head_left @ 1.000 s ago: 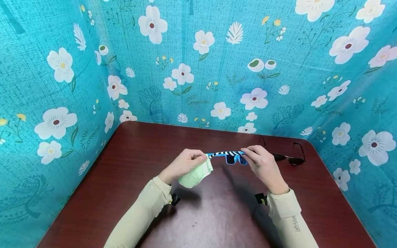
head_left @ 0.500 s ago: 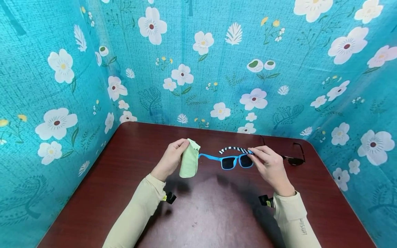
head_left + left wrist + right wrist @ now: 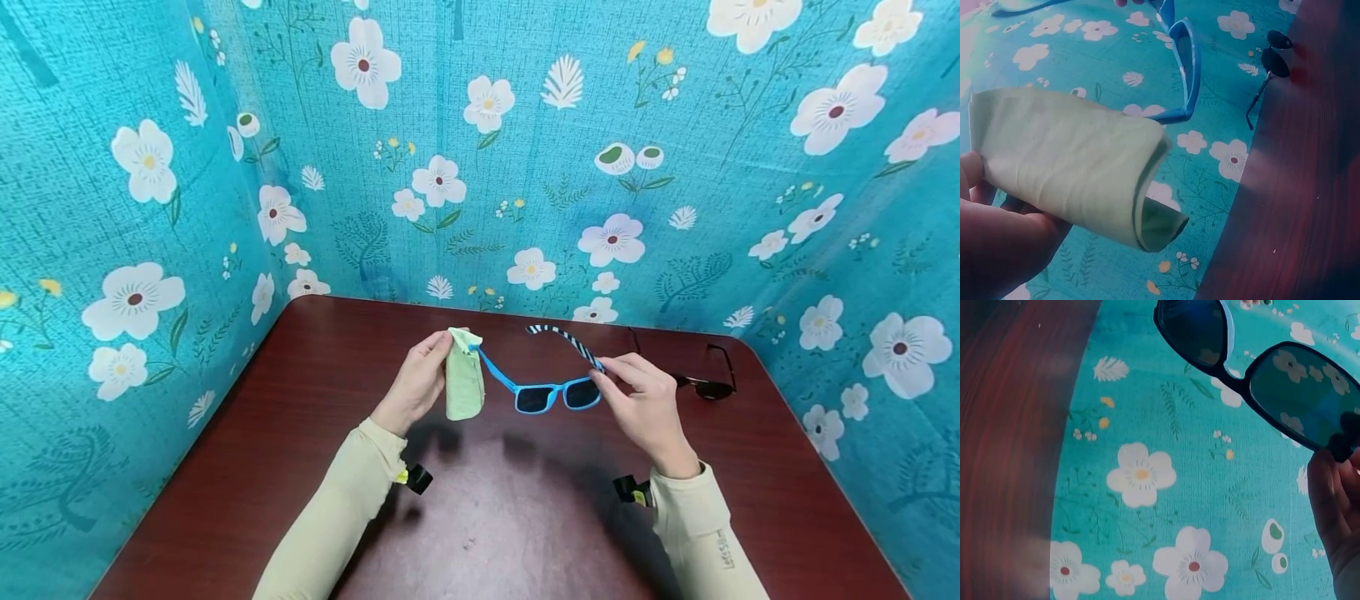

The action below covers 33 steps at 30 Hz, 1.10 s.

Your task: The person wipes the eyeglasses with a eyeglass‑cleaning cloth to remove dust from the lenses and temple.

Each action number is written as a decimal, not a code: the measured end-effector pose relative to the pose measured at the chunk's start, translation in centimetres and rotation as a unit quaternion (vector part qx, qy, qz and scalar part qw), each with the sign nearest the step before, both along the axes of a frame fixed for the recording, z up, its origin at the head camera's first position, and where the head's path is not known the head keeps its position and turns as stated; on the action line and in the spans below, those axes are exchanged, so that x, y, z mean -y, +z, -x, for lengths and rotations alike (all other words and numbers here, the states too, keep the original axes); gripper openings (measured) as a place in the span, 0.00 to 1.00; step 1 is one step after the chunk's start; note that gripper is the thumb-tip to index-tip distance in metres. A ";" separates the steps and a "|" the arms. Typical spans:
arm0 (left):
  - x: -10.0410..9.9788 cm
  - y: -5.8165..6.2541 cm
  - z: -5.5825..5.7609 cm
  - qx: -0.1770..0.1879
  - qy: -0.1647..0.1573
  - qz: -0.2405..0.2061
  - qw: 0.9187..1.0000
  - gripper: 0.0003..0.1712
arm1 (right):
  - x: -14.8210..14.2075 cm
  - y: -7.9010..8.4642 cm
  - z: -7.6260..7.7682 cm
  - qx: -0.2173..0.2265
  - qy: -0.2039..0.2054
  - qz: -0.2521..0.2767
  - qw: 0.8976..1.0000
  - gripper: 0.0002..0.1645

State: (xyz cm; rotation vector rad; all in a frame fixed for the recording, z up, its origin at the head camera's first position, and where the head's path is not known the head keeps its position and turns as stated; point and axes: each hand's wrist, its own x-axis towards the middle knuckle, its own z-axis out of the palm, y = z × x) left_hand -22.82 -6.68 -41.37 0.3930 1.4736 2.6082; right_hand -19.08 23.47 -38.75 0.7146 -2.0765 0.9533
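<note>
Raised over the table are blue-framed sunglasses (image 3: 533, 398) with dark lenses, their arms unfolded. My right hand (image 3: 643, 402) pinches them at the hinge of the black-and-white striped arm (image 3: 567, 337). A folded pale green cloth (image 3: 465, 388) hangs from my left hand (image 3: 417, 382), gripped between thumb and fingers. The cloth's top edge wraps the tip of the plain blue arm (image 3: 497, 371). In the left wrist view the cloth (image 3: 1066, 162) hides part of that arm. The right wrist view shows both lenses (image 3: 1297, 387) close up, with fingers at the frame's outer corner.
A second pair of dark sunglasses (image 3: 714, 390) lies at the table's back right, partly behind my right hand. The reddish-brown table (image 3: 337, 358) has rounded far corners. Blue floral curtains (image 3: 480, 167) stand behind it and along both sides.
The striped arm has swung up and away from the cloth, and the lenses have turned to face me. My left hand has moved the cloth from the striped arm to the plain blue one.
</note>
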 end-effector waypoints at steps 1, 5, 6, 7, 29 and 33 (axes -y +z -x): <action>-0.1 0.0 0.0 -0.001 0.003 0.002 1.000 0.29 | 0.1 -0.1 0.0 0.003 -0.001 0.004 1.000 0.15; 0.0 0.1 0.0 0.002 0.019 -0.002 1.000 0.31 | 0.4 -0.3 -0.1 0.013 -0.006 0.015 1.000 0.14; 0.0 0.1 0.1 0.004 0.024 -0.005 1.000 0.31 | 0.5 -0.3 -0.1 0.014 -0.006 0.016 1.000 0.14; 0.1 0.1 0.1 0.006 0.028 -0.007 1.000 0.32 | 0.5 -0.4 0.0 0.012 -0.006 0.016 1.000 0.15; 1.4 -0.4 0.4 0.050 0.011 0.014 0.999 0.26 | 0.5 0.1 -0.2 -0.169 -0.030 -0.105 0.980 0.13; 1.5 -0.4 0.4 0.057 0.005 0.012 0.998 0.27 | 0.7 0.3 -0.2 -0.180 -0.053 -0.086 0.979 0.13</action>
